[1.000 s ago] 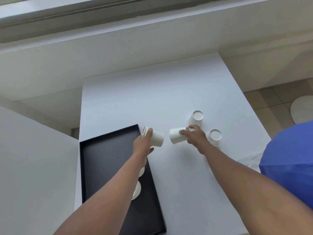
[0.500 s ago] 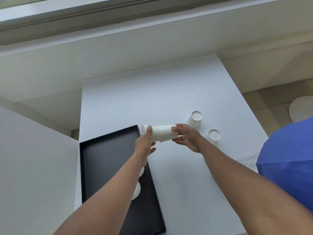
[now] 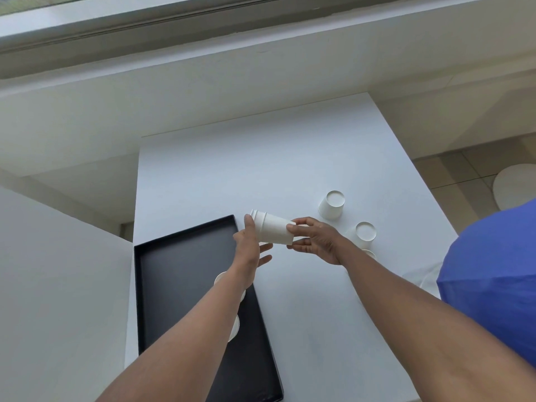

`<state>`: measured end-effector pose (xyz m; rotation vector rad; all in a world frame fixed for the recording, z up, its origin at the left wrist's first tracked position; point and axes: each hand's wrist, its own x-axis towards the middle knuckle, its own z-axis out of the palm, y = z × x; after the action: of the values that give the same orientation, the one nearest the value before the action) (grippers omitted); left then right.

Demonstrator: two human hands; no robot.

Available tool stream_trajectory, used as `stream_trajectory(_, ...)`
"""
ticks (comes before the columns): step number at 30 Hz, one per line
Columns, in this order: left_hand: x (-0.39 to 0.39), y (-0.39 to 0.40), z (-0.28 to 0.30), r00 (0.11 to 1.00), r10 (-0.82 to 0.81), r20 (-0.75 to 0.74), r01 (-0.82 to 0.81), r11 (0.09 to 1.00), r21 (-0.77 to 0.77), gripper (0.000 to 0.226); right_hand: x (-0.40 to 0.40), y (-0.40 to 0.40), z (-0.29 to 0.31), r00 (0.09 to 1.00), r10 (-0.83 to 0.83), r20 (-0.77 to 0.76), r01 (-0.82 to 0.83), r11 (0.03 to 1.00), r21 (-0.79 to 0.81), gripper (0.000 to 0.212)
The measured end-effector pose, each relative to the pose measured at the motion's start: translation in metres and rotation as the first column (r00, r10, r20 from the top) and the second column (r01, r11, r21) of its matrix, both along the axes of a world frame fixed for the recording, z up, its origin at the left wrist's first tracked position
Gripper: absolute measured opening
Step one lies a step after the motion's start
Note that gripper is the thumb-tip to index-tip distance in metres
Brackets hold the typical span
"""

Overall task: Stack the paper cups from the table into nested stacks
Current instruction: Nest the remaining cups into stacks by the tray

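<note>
Cup now fully nested; stack (image 3: 272, 230) lies sideways btwn hands, rims left.

Beyond the black tray (image 3: 185, 256), the white table (image 3: 261, 169) gives my hands open passage. Right of the tray, two upside-down cups (image 3: 332, 205) (image 3: 364, 235) block the way; between tray and cups, bare tabletop runs toward me.

- Two bare hands hold a sideways nested cup stack (image 3: 271, 229) above a white table (image 3: 290, 169).
- Left hand (image 3: 251, 248) grips its rim end; right hand (image 3: 316, 239) pinches its base.
- Two upside-down cups (image 3: 332, 204) stand nearby.
- A black tray (image 3: 179, 256) lies left.
</note>
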<state>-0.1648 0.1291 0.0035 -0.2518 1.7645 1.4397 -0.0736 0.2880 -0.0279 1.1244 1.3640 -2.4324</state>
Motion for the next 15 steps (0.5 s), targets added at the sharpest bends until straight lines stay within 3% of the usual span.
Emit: stream_trajectory(15,-0.0042,0.0018,-0.0089,0.991,-0.137,-0.008,0.137,0.991,0.007,0.053,-0.0035,0.0014,0.0011,0.999,0.011,-0.038,-0.01,1.0,0.007,0.045)
